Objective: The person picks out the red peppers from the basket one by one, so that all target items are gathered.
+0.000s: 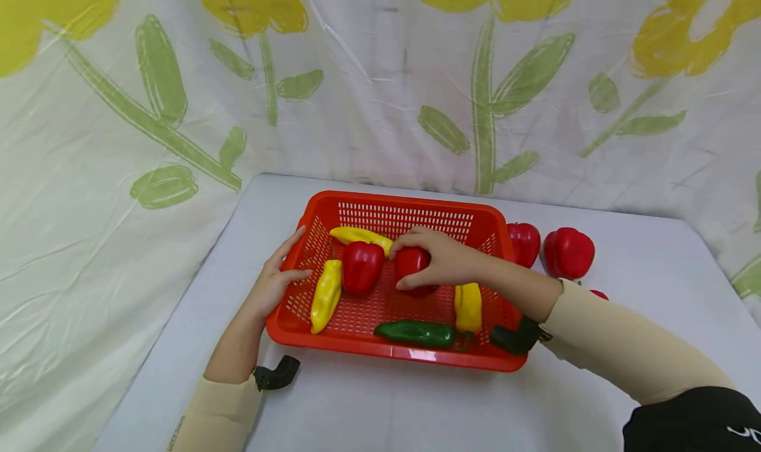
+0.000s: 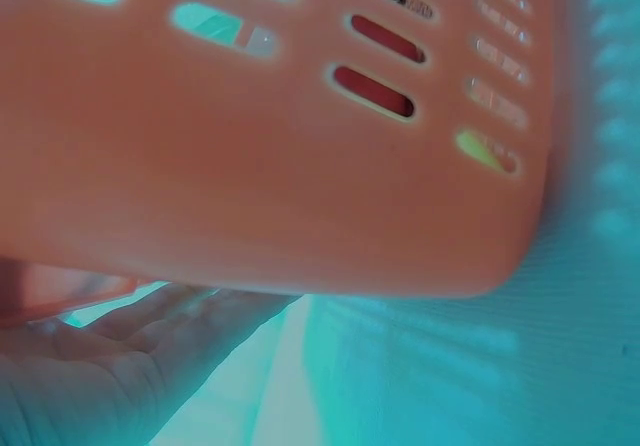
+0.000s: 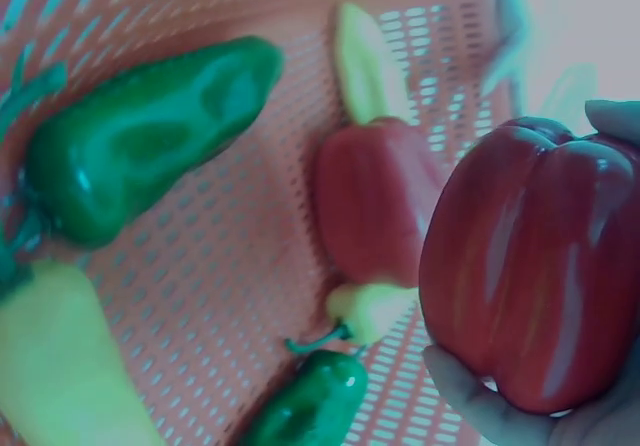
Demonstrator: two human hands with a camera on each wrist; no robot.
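My right hand (image 1: 436,257) grips a red bell pepper (image 3: 530,276) above the orange basket (image 1: 392,353), thumb and fingers round its sides. At the basket's left rim is my left hand (image 1: 276,280), its thumb over the rim and its fingers along the edge. Inside the basket, a second red bell pepper (image 1: 361,268) lies left of the held one. Around it are a yellow pepper (image 1: 326,297) at the left, another yellow pepper (image 1: 359,236) at the back, a short yellow pepper (image 1: 468,308) at the right and a long green pepper (image 1: 416,333) along the front.
Two red bell peppers (image 1: 569,252) stand on the white table (image 1: 380,412) right of the basket, and a bit of another red one (image 1: 599,295) shows behind the right sleeve. A flower-printed curtain (image 1: 368,108) hangs behind the table.
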